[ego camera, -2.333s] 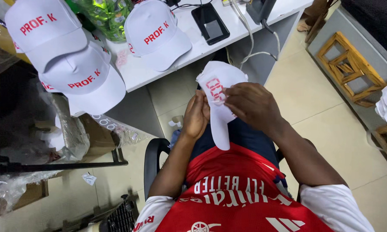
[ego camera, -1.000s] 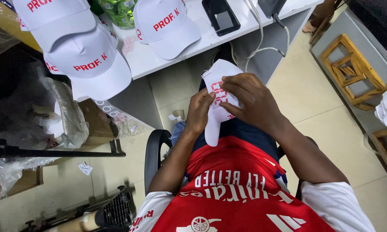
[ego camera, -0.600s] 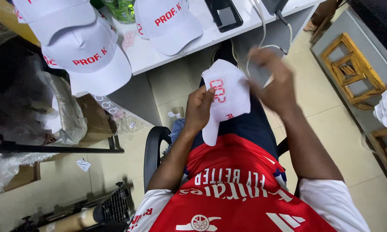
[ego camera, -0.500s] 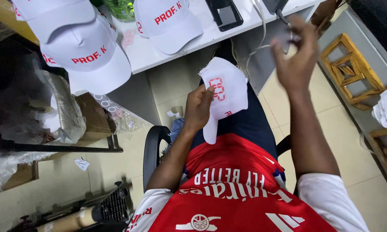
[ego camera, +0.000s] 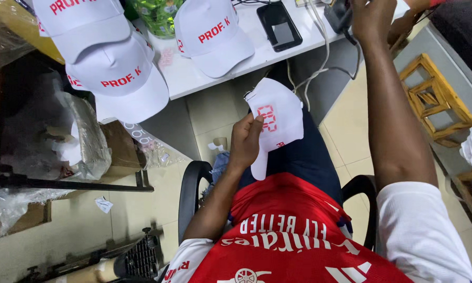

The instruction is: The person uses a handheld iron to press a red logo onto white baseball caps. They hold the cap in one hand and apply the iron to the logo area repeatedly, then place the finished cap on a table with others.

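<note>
My left hand (ego camera: 245, 142) grips a white cap (ego camera: 279, 116) with a red printed mark, holding it over my lap by its left side. My right arm stretches up to the white desk (ego camera: 194, 78). My right hand (ego camera: 371, 17) rests at the desk's far right edge against a dark device (ego camera: 337, 14) with white cables (ego camera: 319, 68) hanging from it. The top of the frame cuts off the fingers, so their grip is hidden. I sit in a black chair (ego camera: 191, 194) and wear a red jersey.
Three white caps with red lettering (ego camera: 115, 78) (ego camera: 212, 34) (ego camera: 78, 21) lie on the desk, beside a black phone (ego camera: 279, 26) and a green bottle pack (ego camera: 160, 15). A wooden stool (ego camera: 435, 99) stands at right. Crumpled plastic bags (ego camera: 73, 136) fill a shelf at left.
My right hand has let go of the cap and moved up to the dark device on the desk. My left hand alone keeps the cap, now raised slightly.
</note>
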